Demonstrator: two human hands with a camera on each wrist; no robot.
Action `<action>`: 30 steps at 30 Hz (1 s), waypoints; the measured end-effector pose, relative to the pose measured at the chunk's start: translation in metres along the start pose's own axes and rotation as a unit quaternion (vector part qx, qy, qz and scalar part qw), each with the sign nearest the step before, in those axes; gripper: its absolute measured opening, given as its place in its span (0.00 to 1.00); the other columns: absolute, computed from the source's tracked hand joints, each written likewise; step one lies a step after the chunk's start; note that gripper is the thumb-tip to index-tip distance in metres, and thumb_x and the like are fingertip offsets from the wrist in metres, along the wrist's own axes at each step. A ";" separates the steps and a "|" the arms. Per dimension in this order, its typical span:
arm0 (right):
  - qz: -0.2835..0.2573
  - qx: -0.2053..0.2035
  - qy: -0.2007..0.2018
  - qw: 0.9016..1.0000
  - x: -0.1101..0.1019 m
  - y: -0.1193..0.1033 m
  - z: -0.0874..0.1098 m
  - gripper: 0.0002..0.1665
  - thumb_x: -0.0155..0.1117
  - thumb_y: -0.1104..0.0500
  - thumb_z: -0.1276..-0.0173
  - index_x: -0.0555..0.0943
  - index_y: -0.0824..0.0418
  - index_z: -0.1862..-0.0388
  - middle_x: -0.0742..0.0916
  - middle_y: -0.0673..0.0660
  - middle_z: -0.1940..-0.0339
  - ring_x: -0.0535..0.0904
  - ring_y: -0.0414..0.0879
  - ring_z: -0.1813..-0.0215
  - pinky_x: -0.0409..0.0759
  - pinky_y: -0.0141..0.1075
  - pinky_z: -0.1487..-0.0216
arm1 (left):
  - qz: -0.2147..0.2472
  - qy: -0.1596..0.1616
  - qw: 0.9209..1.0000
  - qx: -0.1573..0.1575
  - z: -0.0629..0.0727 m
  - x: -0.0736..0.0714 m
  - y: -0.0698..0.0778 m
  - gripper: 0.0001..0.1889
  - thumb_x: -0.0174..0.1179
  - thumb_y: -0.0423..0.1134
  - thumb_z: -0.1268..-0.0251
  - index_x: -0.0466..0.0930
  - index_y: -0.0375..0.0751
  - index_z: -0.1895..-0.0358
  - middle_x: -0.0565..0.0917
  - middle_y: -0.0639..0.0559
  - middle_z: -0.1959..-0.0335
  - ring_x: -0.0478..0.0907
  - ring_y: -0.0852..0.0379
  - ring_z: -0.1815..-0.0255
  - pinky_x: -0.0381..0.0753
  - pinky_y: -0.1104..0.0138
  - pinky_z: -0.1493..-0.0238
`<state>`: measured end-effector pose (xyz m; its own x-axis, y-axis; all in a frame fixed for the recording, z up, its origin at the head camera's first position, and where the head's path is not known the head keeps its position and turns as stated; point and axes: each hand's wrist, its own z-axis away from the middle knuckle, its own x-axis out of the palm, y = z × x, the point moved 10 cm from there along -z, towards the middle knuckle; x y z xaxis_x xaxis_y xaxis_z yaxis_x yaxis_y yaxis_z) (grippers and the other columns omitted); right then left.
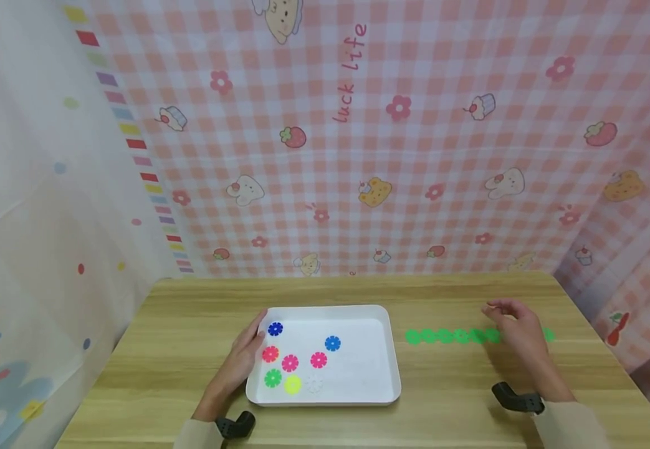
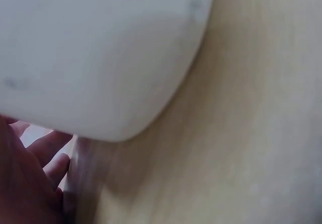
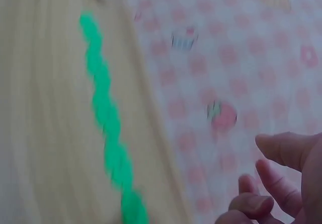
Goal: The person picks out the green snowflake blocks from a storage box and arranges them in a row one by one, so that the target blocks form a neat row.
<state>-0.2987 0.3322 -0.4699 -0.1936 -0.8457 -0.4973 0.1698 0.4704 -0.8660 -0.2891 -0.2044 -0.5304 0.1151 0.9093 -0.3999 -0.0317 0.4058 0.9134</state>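
Observation:
My left hand [image 1: 239, 357] grips the left side of a white tray [image 1: 364, 368], thumb at the rim. In the left wrist view its fingers [image 2: 49, 146] reach under the tray's edge. Several notched plastic discs lie in the tray: a dark blue disc [image 1: 275, 328], a lighter blue disc [image 1: 333, 343], pink ones, a green disc [image 1: 273, 378], a yellow disc [image 1: 293, 385] and a clear disc [image 1: 315, 383]. On the right, my right hand [image 1: 522, 333] hovers over a row of linked green discs [image 1: 445, 337], hiding part of it. Its fingers are loosely bent, with nothing between them.
The wooden table [image 1: 448, 399] carries the tray and the green row. Behind it hangs a pink checked curtain [image 1: 347, 237], with a white dotted curtain [image 1: 106, 206] at the left. Black wrist cameras sit on both forearms.

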 end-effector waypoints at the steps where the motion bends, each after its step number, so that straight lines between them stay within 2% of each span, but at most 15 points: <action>1: -0.008 -0.006 -0.015 1.000 0.007 -0.007 0.000 0.34 0.59 0.37 0.29 0.75 0.63 0.40 0.78 0.46 0.57 0.74 0.39 0.61 0.77 0.33 0.67 | 0.002 0.000 1.000 -0.001 0.000 0.000 0.000 0.27 0.35 0.44 0.18 0.48 0.58 0.20 0.46 0.48 0.18 0.37 0.42 0.18 0.34 0.39 0.25; 3: -0.037 -0.010 -0.047 0.998 0.022 -0.019 0.001 0.34 0.59 0.37 0.29 0.75 0.63 0.39 0.78 0.45 0.58 0.74 0.39 0.63 0.76 0.32 0.68 | 0.008 -0.002 1.000 -0.004 -0.001 0.001 0.000 0.27 0.35 0.44 0.18 0.48 0.58 0.20 0.46 0.49 0.18 0.37 0.42 0.18 0.33 0.39 0.25; 6: -0.098 -0.002 -0.095 0.991 0.047 -0.035 0.006 0.31 0.60 0.41 0.28 0.73 0.63 0.39 0.76 0.44 0.60 0.70 0.37 0.68 0.72 0.31 0.71 | 0.013 -0.003 1.000 -0.010 -0.001 0.002 -0.001 0.27 0.34 0.44 0.17 0.47 0.58 0.20 0.45 0.49 0.18 0.37 0.42 0.18 0.33 0.39 0.25; 10: -0.145 -0.001 -0.131 0.981 0.078 -0.059 0.013 0.26 0.61 0.48 0.26 0.72 0.65 0.40 0.75 0.45 0.63 0.64 0.36 0.74 0.66 0.29 0.75 | 0.015 -0.005 1.000 -0.012 -0.002 0.003 -0.001 0.27 0.34 0.44 0.17 0.47 0.58 0.20 0.45 0.49 0.18 0.37 0.42 0.18 0.33 0.39 0.25; 17: -0.153 -0.021 -0.157 0.975 0.128 -0.095 0.024 0.20 0.64 0.54 0.28 0.76 0.67 0.45 0.79 0.51 0.60 0.64 0.37 0.77 0.64 0.27 0.78 | 0.018 -0.006 1.000 -0.006 -0.003 0.003 -0.001 0.27 0.34 0.43 0.17 0.47 0.57 0.19 0.46 0.49 0.18 0.37 0.43 0.18 0.33 0.41 0.24; 21: -0.139 -0.044 -0.170 0.975 0.153 -0.116 0.032 0.15 0.65 0.57 0.29 0.79 0.65 0.49 0.81 0.53 0.61 0.66 0.39 0.76 0.65 0.27 0.78 | 0.017 -0.006 1.000 -0.006 -0.003 0.003 -0.002 0.27 0.34 0.43 0.17 0.47 0.57 0.19 0.45 0.49 0.18 0.37 0.43 0.18 0.33 0.40 0.24; 26: -0.109 -0.053 -0.187 0.975 0.186 -0.136 0.044 0.11 0.67 0.55 0.32 0.81 0.58 0.54 0.83 0.53 0.60 0.73 0.46 0.67 0.71 0.32 0.73 | 0.019 -0.001 1.000 -0.007 -0.003 0.001 -0.003 0.27 0.34 0.44 0.17 0.47 0.58 0.20 0.45 0.48 0.18 0.37 0.43 0.18 0.33 0.40 0.24; 30: -0.103 -0.061 -0.212 0.970 0.212 -0.147 0.056 0.12 0.68 0.54 0.33 0.82 0.57 0.54 0.83 0.53 0.59 0.77 0.50 0.60 0.77 0.37 0.66 | 0.020 -0.004 1.000 -0.008 -0.004 0.002 -0.003 0.27 0.34 0.43 0.17 0.48 0.58 0.20 0.45 0.49 0.18 0.37 0.43 0.18 0.33 0.40 0.24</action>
<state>-0.3103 0.0695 -0.4452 0.2076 -0.9404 -0.2695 0.0487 0.2851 -0.9573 -0.2923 -0.2037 -0.5342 0.1214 0.9240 -0.3627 -0.0514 0.3708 0.9273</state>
